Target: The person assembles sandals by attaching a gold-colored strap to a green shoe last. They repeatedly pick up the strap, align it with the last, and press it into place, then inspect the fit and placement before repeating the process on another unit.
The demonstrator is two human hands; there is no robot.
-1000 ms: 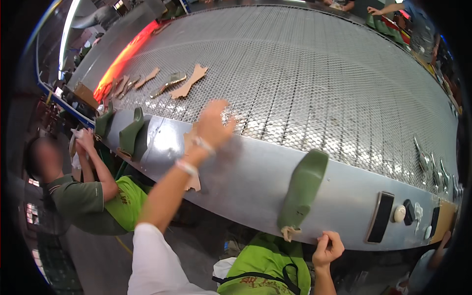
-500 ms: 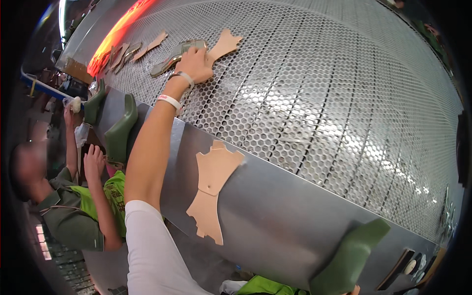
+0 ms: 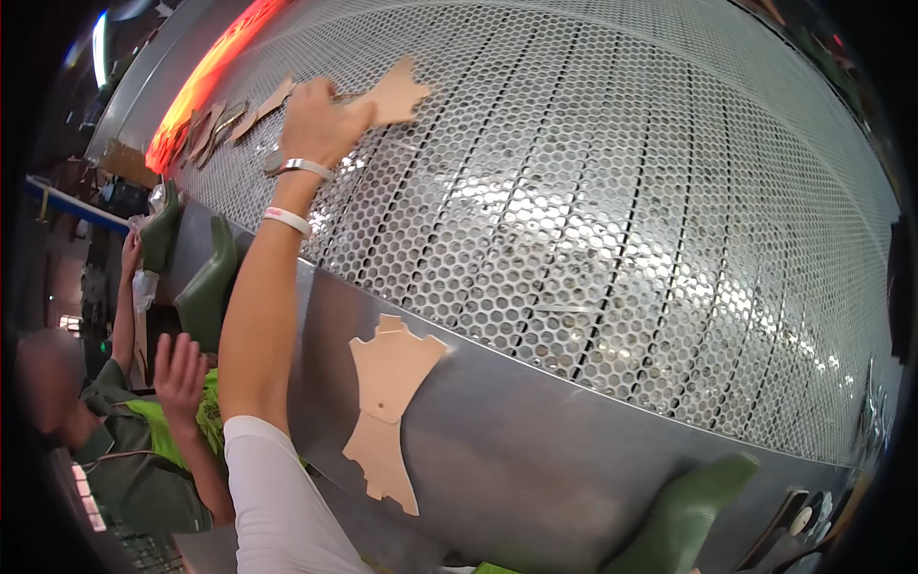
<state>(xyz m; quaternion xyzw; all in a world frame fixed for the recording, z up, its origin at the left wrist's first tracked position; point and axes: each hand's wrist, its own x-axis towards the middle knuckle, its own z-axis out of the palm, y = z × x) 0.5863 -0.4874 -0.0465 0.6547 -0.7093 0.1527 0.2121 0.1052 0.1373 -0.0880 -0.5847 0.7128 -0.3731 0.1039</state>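
My left hand (image 3: 320,124), with two bands at the wrist, reaches over the perforated metal mesh surface (image 3: 535,220). Its fingers curl down and its thumb rests against a tan, notched cut-out piece (image 3: 397,93) that looks like thin board. Most of what lies under the palm is hidden. Close by on the mesh, to the left, lie more tan cut-out pieces (image 3: 263,110). Along the near metal ledge (image 3: 507,430) two matching tan pieces (image 3: 394,373) overlap end to end. A dark green boot-shaped form (image 3: 679,517) leans at the lower edge; my right hand does not show.
A bright orange-red glow (image 3: 215,72) lines the mesh's far left edge. More green boot-shaped forms (image 3: 206,287) stand on the ledge at left. A co-worker's raised hand (image 3: 182,373) is beside them. Small items (image 3: 798,521) lie at the lower right.
The view has shifted a little. My left hand has moved slightly left with the tan piece, covering the shiny olive piece seen beside it before. The co-worker's hand has moved down and opened.
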